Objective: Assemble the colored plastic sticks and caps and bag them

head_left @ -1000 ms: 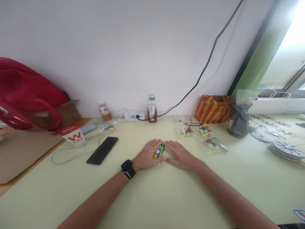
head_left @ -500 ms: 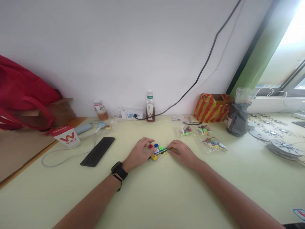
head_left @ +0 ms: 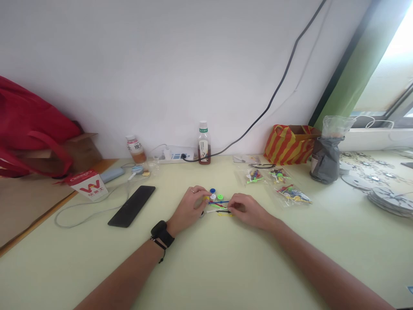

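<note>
My left hand [head_left: 192, 203] rests at the left of a group of small coloured parts, its thumb and index finger closed around a yellow disc [head_left: 207, 198]. Beside those fingertips lie a blue disc [head_left: 212, 190], a white disc [head_left: 213, 196] and a bright green disc [head_left: 220, 196]. Thin plastic sticks, among them a blue stick [head_left: 222, 202], a white stick [head_left: 213, 211] and a black stick [head_left: 223, 211], lie between my hands. My right hand [head_left: 245, 209] is pinched at the sticks' right ends; its fingers hide what they hold.
Clear bags of similar parts [head_left: 292, 194] lie to the right, near a striped bag [head_left: 288, 144]. A black phone-like slab [head_left: 131, 206], a cable and a red-and-white box [head_left: 88, 186] are at left. A drink bottle [head_left: 204, 144] stands by the wall.
The sticks, bunched together before, now lie more spread out and nearly level. The yellow disc has shifted from the front up to my left fingertips. The red disc is now hidden.
</note>
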`<control>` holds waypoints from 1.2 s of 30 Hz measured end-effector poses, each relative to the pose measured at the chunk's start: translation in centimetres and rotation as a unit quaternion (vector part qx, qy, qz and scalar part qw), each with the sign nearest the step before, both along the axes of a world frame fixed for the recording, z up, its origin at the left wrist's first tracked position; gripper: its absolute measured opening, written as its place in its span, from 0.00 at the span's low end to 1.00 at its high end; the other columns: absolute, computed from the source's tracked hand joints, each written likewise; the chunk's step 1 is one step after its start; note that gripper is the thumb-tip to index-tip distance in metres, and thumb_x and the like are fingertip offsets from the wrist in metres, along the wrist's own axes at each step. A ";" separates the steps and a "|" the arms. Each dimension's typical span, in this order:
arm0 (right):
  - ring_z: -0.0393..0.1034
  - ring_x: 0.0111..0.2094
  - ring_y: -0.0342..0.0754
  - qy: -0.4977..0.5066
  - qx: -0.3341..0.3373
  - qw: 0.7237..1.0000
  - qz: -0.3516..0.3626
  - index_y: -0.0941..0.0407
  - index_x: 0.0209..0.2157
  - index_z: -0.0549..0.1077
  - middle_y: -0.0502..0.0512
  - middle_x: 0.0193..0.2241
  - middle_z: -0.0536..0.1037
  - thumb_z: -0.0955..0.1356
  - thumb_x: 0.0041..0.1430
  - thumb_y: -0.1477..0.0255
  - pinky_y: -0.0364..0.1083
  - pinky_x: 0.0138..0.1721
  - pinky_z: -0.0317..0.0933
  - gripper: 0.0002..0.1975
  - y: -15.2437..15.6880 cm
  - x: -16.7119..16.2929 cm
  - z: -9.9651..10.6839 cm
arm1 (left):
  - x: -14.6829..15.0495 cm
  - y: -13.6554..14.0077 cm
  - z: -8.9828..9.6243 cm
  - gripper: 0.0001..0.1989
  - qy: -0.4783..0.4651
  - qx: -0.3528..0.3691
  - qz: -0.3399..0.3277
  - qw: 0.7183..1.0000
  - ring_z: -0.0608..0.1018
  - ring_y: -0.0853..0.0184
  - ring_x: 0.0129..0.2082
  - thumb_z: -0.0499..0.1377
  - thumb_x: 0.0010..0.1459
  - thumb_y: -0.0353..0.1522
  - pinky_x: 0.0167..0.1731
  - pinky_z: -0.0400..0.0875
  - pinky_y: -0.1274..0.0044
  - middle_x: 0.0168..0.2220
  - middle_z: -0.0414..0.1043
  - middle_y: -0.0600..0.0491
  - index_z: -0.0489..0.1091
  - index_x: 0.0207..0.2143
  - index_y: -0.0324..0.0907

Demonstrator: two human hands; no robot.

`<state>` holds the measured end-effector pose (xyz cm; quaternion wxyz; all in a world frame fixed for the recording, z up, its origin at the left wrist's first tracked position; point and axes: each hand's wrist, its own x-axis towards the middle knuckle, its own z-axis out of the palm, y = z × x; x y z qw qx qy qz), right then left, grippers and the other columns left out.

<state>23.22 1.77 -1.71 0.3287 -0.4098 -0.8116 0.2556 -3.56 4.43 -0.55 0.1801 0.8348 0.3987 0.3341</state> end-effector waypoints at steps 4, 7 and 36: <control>0.73 0.32 0.49 0.041 0.026 0.998 -0.047 0.53 0.33 0.76 0.53 0.31 0.79 0.67 0.64 0.69 0.47 0.34 0.68 0.07 -0.1 -0.2 0.4 | 0.0 -0.3 0.0 0.11 0.006 0.010 -0.018 1.000 0.72 0.58 0.54 0.56 0.68 0.33 0.57 0.69 0.63 0.50 0.74 0.50 0.79 0.44 0.50; 0.71 0.31 0.49 0.071 0.070 0.988 -0.119 0.53 0.32 0.75 0.54 0.29 0.78 0.67 0.65 0.68 0.48 0.33 0.67 0.08 0.4 0.2 0.2 | -0.1 -0.5 0.2 0.11 0.006 -0.002 -0.019 1.000 0.72 0.57 0.55 0.57 0.67 0.33 0.58 0.70 0.63 0.50 0.74 0.50 0.80 0.40 0.50; 0.67 0.42 0.54 -0.075 0.070 0.993 -0.059 0.52 0.37 0.67 0.58 0.38 0.75 0.59 0.71 0.74 0.55 0.46 0.65 0.08 0.0 0.6 -0.1 | 0.1 -1.2 1.4 0.08 0.006 0.004 -0.052 0.999 0.70 0.58 0.56 0.53 0.70 0.34 0.58 0.67 0.61 0.51 0.75 0.49 0.71 0.38 0.47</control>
